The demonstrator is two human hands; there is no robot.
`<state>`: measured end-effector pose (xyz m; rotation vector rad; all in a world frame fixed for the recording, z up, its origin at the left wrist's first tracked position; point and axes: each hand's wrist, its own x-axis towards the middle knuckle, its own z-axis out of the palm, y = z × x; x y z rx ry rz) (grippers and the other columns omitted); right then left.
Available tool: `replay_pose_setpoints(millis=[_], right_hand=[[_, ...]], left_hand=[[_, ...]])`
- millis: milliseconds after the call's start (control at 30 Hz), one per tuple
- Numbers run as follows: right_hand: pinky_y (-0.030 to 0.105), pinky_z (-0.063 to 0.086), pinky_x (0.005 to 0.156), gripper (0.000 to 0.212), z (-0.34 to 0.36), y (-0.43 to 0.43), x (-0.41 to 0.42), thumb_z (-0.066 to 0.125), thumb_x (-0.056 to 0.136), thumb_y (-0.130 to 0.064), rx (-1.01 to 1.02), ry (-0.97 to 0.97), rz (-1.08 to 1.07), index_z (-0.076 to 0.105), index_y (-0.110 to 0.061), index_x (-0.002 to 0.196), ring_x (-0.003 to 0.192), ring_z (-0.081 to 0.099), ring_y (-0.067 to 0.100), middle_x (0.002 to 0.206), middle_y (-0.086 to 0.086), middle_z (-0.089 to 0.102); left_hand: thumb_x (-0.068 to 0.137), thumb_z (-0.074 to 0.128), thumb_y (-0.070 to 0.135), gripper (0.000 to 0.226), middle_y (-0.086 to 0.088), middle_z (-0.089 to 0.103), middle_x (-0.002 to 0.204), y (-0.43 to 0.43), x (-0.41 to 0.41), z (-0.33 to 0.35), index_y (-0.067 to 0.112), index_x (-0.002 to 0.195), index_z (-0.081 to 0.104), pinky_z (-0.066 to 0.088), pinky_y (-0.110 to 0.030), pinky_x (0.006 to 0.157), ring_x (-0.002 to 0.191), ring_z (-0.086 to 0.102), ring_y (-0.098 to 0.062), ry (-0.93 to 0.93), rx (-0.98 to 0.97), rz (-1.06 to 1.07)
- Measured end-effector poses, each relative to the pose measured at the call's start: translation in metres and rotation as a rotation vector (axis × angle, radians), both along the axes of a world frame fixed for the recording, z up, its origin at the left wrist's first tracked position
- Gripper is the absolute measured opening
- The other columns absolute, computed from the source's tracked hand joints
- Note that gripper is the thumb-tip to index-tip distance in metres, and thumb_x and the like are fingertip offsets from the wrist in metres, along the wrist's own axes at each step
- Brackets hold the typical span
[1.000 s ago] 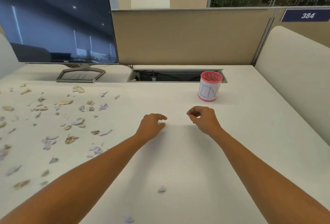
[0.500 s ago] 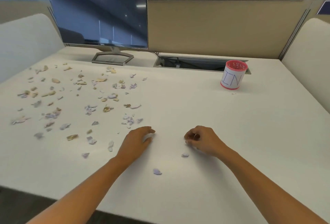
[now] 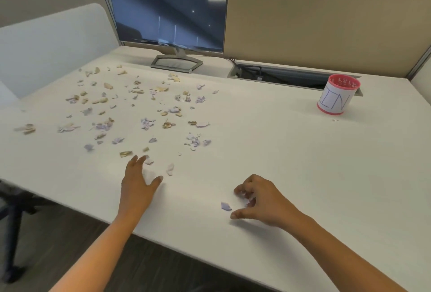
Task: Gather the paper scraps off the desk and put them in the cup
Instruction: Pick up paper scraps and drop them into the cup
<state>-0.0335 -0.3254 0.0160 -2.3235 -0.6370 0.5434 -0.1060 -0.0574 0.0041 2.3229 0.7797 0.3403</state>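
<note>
Dozens of paper scraps (image 3: 144,124) lie scattered on the desk (image 3: 279,163) beyond the left hand (image 3: 137,182) in the head view. That hand lies flat, fingers straight and spread, tips touching one scrap. The right hand (image 3: 262,199) is clawed, fingers curled onto a few pale scraps (image 3: 245,196), with a lilac scrap (image 3: 225,206) just beside its thumb. The cup (image 3: 338,94) stands well beyond the right hand. So loose a hold could shed bits on the way there, and a quick sweep might flick light pieces off the near edge.

L hand (image 3: 137,182) flat on desk (image 3: 303,175) nr scraps (image 3: 149,124); R hand (image 3: 263,200) curled round some.
</note>
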Motion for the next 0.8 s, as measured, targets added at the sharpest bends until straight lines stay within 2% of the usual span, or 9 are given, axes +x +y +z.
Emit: replay_pose_setpoints(millis=[100, 233, 300, 367, 500, 600, 700, 767, 800], right_hand=[[0.010, 0.042, 0.066, 0.043, -0.004, 0.013, -0.006, 0.077, 0.070, -0.035, 0.045, -0.034, 0.026, 0.063, -0.021, 0.109, 0.076, 0.055, 0.006, 0.099, -0.009, 0.046], [0.021, 0.045, 0.083, 0.040, -0.005, 0.030, -0.011, 0.068, 0.081, -0.026, 0.052, -0.097, 0.120, 0.060, -0.023, 0.119, 0.085, 0.053, 0.010, 0.110, -0.004, 0.049], [0.018, 0.040, 0.086, 0.033, -0.006, 0.036, -0.012, 0.059, 0.088, -0.023, 0.021, -0.188, 0.221, 0.059, -0.022, 0.121, 0.094, 0.049, 0.011, 0.115, -0.001, 0.051], [0.018, 0.034, 0.082, 0.027, -0.007, 0.038, -0.014, 0.052, 0.092, -0.018, -0.008, -0.282, 0.309, 0.062, -0.018, 0.117, 0.103, 0.046, 0.015, 0.113, 0.001, 0.053], [0.025, 0.039, 0.086, 0.025, -0.010, 0.030, -0.008, 0.045, 0.090, -0.005, -0.014, -0.322, 0.325, 0.063, -0.012, 0.107, 0.105, 0.045, 0.017, 0.110, 0.003, 0.054], [0.027, 0.040, 0.089, 0.024, -0.013, 0.026, -0.004, 0.043, 0.091, -0.004, -0.025, -0.324, 0.345, 0.063, -0.008, 0.104, 0.105, 0.046, 0.016, 0.111, 0.002, 0.056], [0.024, 0.040, 0.087, 0.023, -0.015, 0.019, 0.002, 0.044, 0.092, -0.006, -0.026, -0.333, 0.319, 0.064, -0.009, 0.101, 0.103, 0.048, 0.015, 0.108, 0.001, 0.059], [0.021, 0.039, 0.084, 0.023, -0.016, 0.012, 0.010, 0.044, 0.092, -0.006, -0.029, -0.347, 0.271, 0.066, -0.010, 0.100, 0.101, 0.050, 0.015, 0.106, 0.001, 0.061], [0.020, 0.039, 0.083, 0.023, -0.015, 0.008, 0.015, 0.045, 0.091, -0.006, -0.032, -0.351, 0.243, 0.066, -0.010, 0.100, 0.100, 0.051, 0.015, 0.105, 0.001, 0.062]], left_hand=[[0.082, 0.069, 0.022, 0.076, -0.008, 0.021, 0.155, -0.001, 0.002, -0.003, 0.012, 0.144, 0.027, 0.024, -0.041, 0.115, 0.141, 0.026, -0.027, 0.039, -0.051, 0.011], [0.087, 0.063, 0.019, 0.071, -0.006, 0.020, 0.156, -0.011, 0.010, -0.007, 0.008, 0.145, 0.024, 0.017, -0.034, 0.116, 0.144, 0.019, -0.021, 0.045, -0.041, -0.041], [0.091, 0.057, 0.017, 0.063, -0.007, 0.019, 0.156, -0.015, 0.014, -0.008, 0.007, 0.145, 0.025, 0.015, -0.031, 0.116, 0.145, 0.018, -0.021, 0.061, -0.012, -0.074], [0.093, 0.051, 0.013, 0.055, -0.007, 0.023, 0.155, -0.021, 0.018, -0.010, 0.007, 0.143, 0.030, 0.016, -0.029, 0.116, 0.144, 0.021, -0.021, 0.071, 0.036, -0.134], [0.096, 0.040, 0.005, 0.045, -0.004, 0.029, 0.153, -0.033, 0.029, -0.015, 0.011, 0.140, 0.039, 0.021, -0.030, 0.114, 0.141, 0.029, -0.021, 0.055, 0.119, -0.229], [0.096, 0.035, 0.003, 0.044, 0.000, 0.032, 0.152, -0.033, 0.027, -0.021, 0.014, 0.138, 0.043, 0.020, -0.025, 0.114, 0.140, 0.032, -0.017, 0.064, 0.170, -0.236], [0.094, 0.037, 0.000, 0.043, -0.001, 0.041, 0.146, -0.028, 0.027, -0.028, 0.014, 0.133, 0.050, 0.019, -0.021, 0.114, 0.137, 0.036, -0.016, 0.065, 0.215, -0.263], [0.093, 0.040, 0.000, 0.038, -0.002, 0.053, 0.137, -0.025, 0.031, -0.026, 0.013, 0.124, 0.060, 0.027, -0.020, 0.109, 0.130, 0.046, -0.017, 0.064, 0.231, -0.279], [0.092, 0.042, 0.000, 0.034, 0.000, 0.062, 0.125, -0.024, 0.035, -0.025, 0.013, 0.112, 0.067, 0.034, -0.016, 0.100, 0.120, 0.054, -0.018, 0.062, 0.229, -0.290]])
